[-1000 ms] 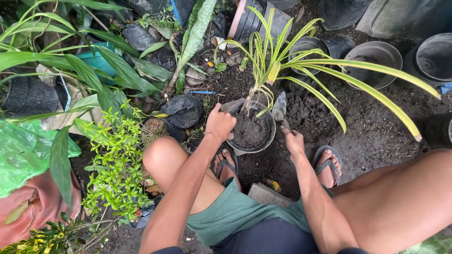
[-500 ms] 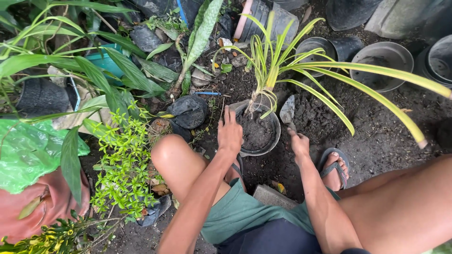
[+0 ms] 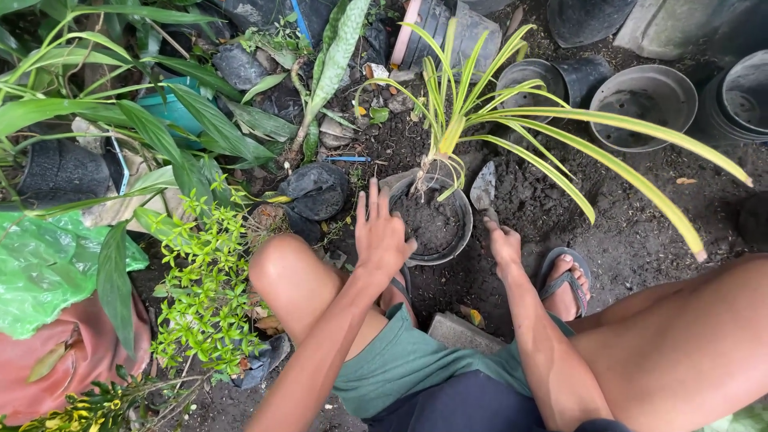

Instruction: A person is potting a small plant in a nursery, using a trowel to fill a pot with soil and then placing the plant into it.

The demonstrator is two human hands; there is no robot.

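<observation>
The person squats on bare soil, feet in sandals either side of a grey block [image 3: 456, 330]. The left hand [image 3: 381, 232] rests at the near left rim of the black pot [image 3: 456, 240], fingers spread wide and holding nothing. The right hand [image 3: 504, 244], fingers closed round its handle, holds a trowel [image 3: 483, 190] blade-up just beside the pot's right rim. The striped plant [image 3: 456, 120] stands rooted at the pot's far edge. Judged step: firming and filling soil; the following scoop needs the blade lowered into loose ground. Empty pots [image 3: 640, 104] lie beyond.
</observation>
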